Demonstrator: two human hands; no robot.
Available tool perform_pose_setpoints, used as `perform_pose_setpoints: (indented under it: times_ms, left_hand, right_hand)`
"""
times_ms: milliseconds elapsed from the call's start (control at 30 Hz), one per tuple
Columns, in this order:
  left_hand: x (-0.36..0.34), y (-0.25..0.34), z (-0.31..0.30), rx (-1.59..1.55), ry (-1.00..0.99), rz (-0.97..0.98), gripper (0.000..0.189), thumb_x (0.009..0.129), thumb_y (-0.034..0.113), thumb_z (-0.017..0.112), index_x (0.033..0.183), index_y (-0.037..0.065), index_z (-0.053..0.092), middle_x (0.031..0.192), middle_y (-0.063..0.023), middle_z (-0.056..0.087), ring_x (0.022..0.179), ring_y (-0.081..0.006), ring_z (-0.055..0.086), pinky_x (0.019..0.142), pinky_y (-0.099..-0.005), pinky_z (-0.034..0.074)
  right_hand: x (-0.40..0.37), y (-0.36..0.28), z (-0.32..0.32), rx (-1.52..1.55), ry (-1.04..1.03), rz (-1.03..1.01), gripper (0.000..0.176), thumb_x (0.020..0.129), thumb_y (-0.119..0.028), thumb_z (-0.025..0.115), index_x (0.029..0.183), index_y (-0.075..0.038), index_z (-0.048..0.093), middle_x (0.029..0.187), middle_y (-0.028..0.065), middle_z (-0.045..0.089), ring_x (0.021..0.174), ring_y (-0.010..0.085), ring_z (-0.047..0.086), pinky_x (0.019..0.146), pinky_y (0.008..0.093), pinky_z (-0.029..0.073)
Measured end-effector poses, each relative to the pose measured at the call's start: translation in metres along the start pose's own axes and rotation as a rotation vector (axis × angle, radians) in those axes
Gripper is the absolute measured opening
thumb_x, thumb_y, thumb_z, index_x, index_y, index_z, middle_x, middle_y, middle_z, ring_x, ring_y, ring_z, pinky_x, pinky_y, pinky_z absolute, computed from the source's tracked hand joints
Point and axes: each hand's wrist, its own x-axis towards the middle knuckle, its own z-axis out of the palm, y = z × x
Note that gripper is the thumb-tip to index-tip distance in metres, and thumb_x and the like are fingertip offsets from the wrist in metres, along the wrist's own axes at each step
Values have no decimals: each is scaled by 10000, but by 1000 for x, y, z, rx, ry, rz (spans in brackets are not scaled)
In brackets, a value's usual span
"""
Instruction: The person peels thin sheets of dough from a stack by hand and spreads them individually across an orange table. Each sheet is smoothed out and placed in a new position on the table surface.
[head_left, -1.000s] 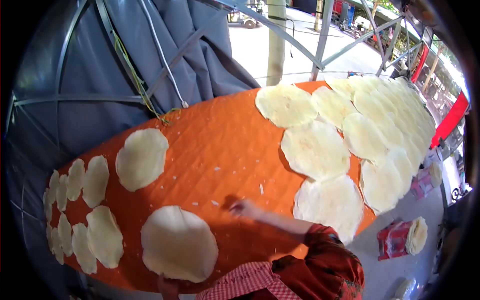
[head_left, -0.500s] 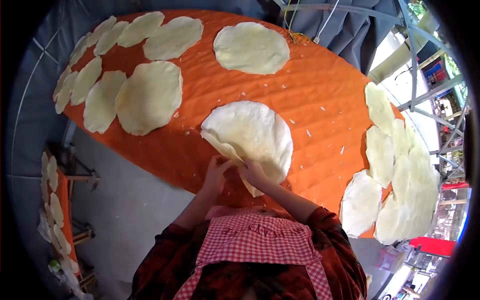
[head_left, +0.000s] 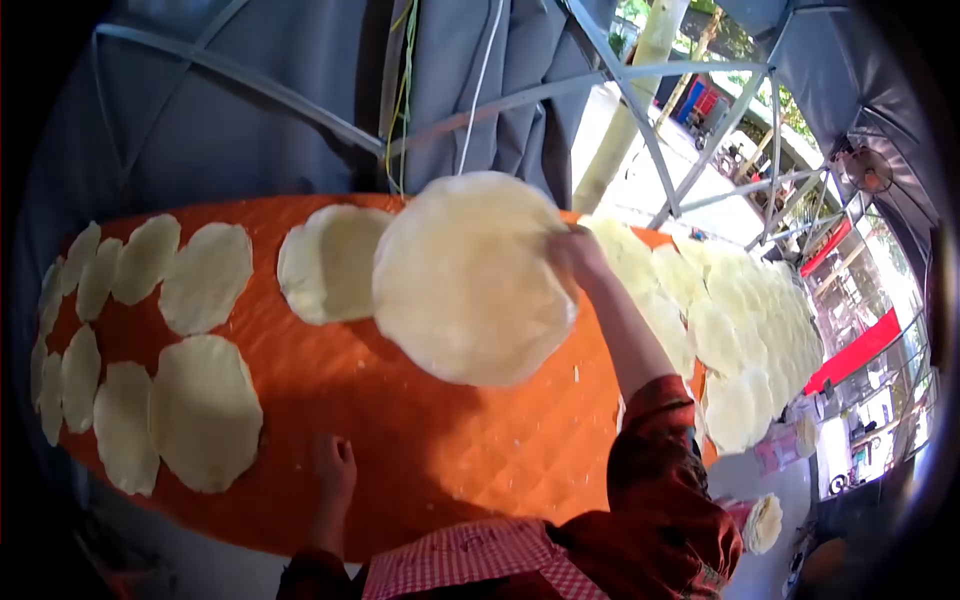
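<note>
A large round pale sheet (head_left: 475, 280) hangs upright above the cloth, its face towards me. My right hand (head_left: 572, 250) grips it at its right edge, fingers closed and slightly blurred. Behind it, another round sheet (head_left: 325, 263) lies on the orange cloth (head_left: 400, 440), partly covered and shaded. My left hand (head_left: 336, 463) is low over the near part of the cloth, its fingers curled in, with nothing seen in them. The large sheet (head_left: 205, 413) lies to the left of that hand.
Several more pale sheets (head_left: 207, 278) lie at the left, and many overlapping ones (head_left: 735, 330) at the right. Grey curtains (head_left: 270, 90) and metal bars stand behind the table. A stack of round sheets (head_left: 763, 524) is at the lower right.
The sheet that was folded between both hands has been lifted and opened out, held by my right hand alone. My left hand has let go and moved left. The view has tilted up.
</note>
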Motion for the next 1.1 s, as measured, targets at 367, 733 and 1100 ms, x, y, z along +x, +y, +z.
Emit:
perform_pose_setpoints:
  times_ms: [367, 733, 1100]
  left_hand:
    - [12, 5, 9, 317, -95, -9, 153, 835, 160, 585, 893, 47, 500, 960, -163, 515, 926, -334, 495, 756, -447, 440]
    - [27, 17, 8, 300, -46, 101, 151, 868, 172, 557, 949, 45, 567, 984, -172, 610, 894, -275, 581, 797, -430, 468]
    - [-5, -37, 19, 2, -52, 114, 114, 806, 119, 595, 872, 61, 523, 912, -158, 559, 890, -351, 531, 782, -441, 440]
  right_hand:
    - [79, 266, 28, 483, 335, 548, 269, 872, -242, 565, 1044, -39, 525, 893, 152, 600, 737, 305, 623, 560, 407, 530]
    - [117, 195, 315, 243, 165, 370, 298, 718, -102, 703, 967, 45, 631, 906, 159, 659, 806, 268, 649, 699, 397, 515]
    - [-2, -124, 305, -958, -78, -607, 121, 704, -158, 606, 742, -67, 676, 769, 142, 662, 748, 295, 659, 645, 397, 521]
